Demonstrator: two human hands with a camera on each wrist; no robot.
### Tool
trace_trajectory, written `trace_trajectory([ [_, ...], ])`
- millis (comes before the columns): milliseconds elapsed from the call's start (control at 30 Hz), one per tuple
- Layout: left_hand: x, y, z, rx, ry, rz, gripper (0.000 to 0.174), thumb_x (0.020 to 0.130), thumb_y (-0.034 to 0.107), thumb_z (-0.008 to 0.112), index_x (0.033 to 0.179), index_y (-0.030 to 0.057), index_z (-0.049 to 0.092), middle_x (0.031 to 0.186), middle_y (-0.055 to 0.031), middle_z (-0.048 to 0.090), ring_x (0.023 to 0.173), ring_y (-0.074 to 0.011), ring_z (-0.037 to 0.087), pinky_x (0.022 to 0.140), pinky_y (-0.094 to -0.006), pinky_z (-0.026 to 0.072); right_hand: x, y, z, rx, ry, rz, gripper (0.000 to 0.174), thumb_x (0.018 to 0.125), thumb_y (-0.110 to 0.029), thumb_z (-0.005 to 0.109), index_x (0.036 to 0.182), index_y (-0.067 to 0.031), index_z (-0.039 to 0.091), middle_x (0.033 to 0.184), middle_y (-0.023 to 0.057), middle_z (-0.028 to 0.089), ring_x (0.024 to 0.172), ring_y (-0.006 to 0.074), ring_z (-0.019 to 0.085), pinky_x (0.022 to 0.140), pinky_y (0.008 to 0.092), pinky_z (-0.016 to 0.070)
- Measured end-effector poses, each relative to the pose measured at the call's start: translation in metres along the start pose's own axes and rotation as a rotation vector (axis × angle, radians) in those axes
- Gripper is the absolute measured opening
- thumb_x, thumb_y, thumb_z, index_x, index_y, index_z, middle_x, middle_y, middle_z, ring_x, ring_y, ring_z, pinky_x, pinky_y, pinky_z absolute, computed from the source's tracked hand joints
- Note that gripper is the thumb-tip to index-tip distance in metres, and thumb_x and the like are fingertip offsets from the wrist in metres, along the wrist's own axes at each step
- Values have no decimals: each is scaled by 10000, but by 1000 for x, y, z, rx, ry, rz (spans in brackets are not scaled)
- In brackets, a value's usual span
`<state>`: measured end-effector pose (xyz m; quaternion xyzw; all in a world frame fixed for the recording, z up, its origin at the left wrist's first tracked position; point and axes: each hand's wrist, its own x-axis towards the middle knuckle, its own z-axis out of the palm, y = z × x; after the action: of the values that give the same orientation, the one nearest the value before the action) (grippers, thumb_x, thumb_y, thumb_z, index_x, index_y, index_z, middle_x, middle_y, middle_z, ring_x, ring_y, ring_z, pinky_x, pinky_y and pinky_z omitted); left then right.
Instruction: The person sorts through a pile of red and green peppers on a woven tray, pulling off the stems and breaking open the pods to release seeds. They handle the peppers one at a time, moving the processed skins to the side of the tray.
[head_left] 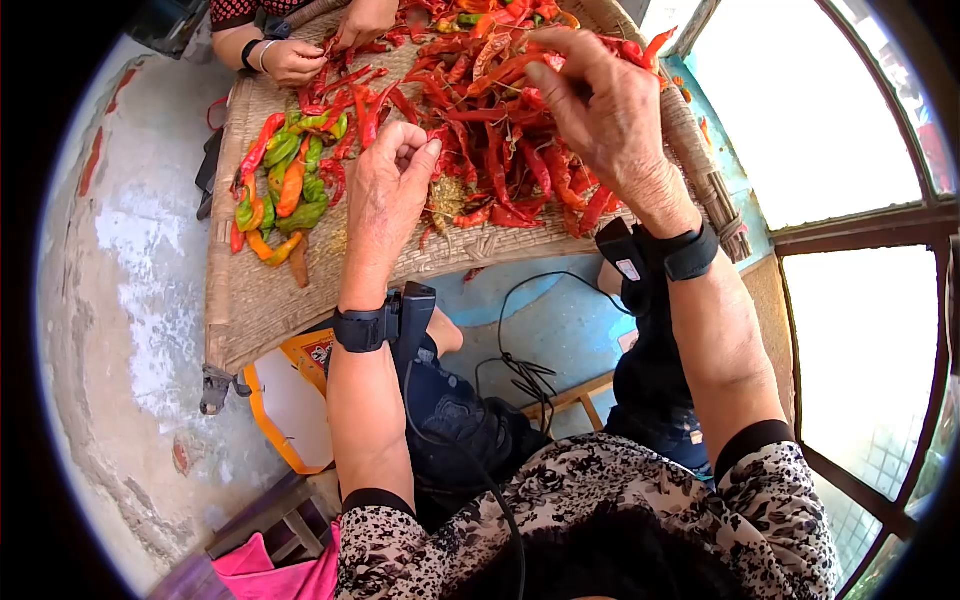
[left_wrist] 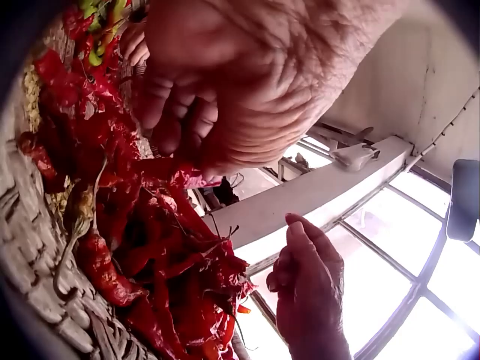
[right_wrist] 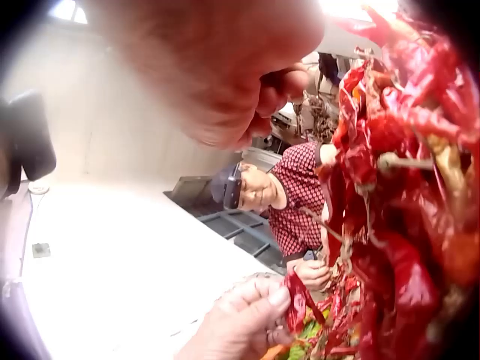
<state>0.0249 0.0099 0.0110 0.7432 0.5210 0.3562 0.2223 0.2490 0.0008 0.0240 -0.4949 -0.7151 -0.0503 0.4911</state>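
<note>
Between thumb and fingers, my left hand pinches a red chili pepper, seen best in the right wrist view. This hand is over the front of the chili pile, beside a patch of loose seeds. My right hand hovers above the pile's right side, thumb apart from the loosely bent fingers, with nothing visible between them. The pile's peppers are mostly red and wrinkled, some with stems. To the left lies a smaller group of green and orange peppers.
A woven tray bears the peppers. Across it, another person's hands work at red peppers. Windows line the right side and a wall the left. Below hang a black cable and an orange-edged bag.
</note>
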Motion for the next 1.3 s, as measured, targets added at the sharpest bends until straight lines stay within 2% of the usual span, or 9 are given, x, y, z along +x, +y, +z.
trace_trajectory([
  [67, -3, 6, 0, -119, -21, 41, 120, 897, 114, 659, 892, 20, 584, 705, -56, 612, 615, -148, 561, 600, -301, 472, -8, -14, 12, 104, -154, -128, 329, 881, -202, 655, 1195, -138, 583, 792, 113, 662, 672, 278, 668, 555, 385, 533],
  [333, -4, 10, -3, -171, -66, 191, 108, 929, 126, 629, 953, 27, 594, 728, -54, 621, 626, -147, 560, 606, -293, 465, -17, -23, 26, 32, -319, -169, 207, 863, -171, 634, 1050, -92, 587, 776, 90, 654, 728, 293, 674, 583, 406, 545],
  [500, 7, -18, -2, -150, 38, 44, 158, 948, 188, 616, 987, 36, 627, 743, -68, 637, 642, -143, 571, 605, -300, 463, -5, -13, 13, 196, 5, 25, 185, 864, -210, 680, 947, -52, 629, 700, 147, 649, 664, 322, 667, 572, 404, 530],
  [633, 2, -26, 4, 284, -68, 130, 163, 901, 154, 632, 1018, 41, 619, 869, -127, 659, 770, -287, 643, 678, -402, 495, 13, -3, -24, 30, -76, 402, 352, 940, -212, 626, 1219, -50, 486, 736, 167, 610, 598, 269, 561, 563, 414, 443],
  [700, 1, -30, 13, 338, -106, 138, 187, 876, 133, 636, 1035, 38, 606, 942, -150, 644, 876, -346, 626, 730, -445, 498, 10, 30, -13, -79, 166, 177, 266, 926, -253, 671, 1051, -18, 656, 772, 104, 707, 690, 151, 681, 621, 299, 545],
  [767, 1, -33, 21, 472, -49, 297, 196, 877, 147, 644, 1029, 31, 598, 955, -155, 633, 904, -342, 615, 746, -445, 503, 5, 41, -18, -108, 104, 236, 268, 926, -253, 664, 1051, -16, 659, 766, 109, 707, 669, 171, 685, 611, 301, 544],
  [1033, 5, -17, 33, 446, -119, 189, 256, 864, 219, 682, 1011, 21, 615, 917, -150, 666, 845, -338, 644, 705, -430, 505, 3, 23, -16, -248, -14, 133, 368, 920, -170, 646, 1256, -59, 543, 642, 76, 628, 538, 199, 620, 511, 330, 478],
  [1100, 4, -21, 38, 411, -105, 171, 231, 832, 199, 695, 962, 21, 626, 887, -148, 645, 851, -340, 631, 708, -440, 499, 4, 9, -8, -108, 47, 152, 186, 887, -183, 659, 1059, -111, 650, 653, 107, 647, 609, 299, 663, 557, 392, 519],
  [1300, 3, -21, 34, 256, -48, 112, 121, 796, 130, 669, 804, 14, 634, 844, -150, 594, 855, -347, 602, 742, -439, 472, -8, -17, 16, 46, -141, -48, 125, 879, -153, 644, 984, -87, 637, 826, 113, 664, 738, 310, 672, 601, 390, 539],
])
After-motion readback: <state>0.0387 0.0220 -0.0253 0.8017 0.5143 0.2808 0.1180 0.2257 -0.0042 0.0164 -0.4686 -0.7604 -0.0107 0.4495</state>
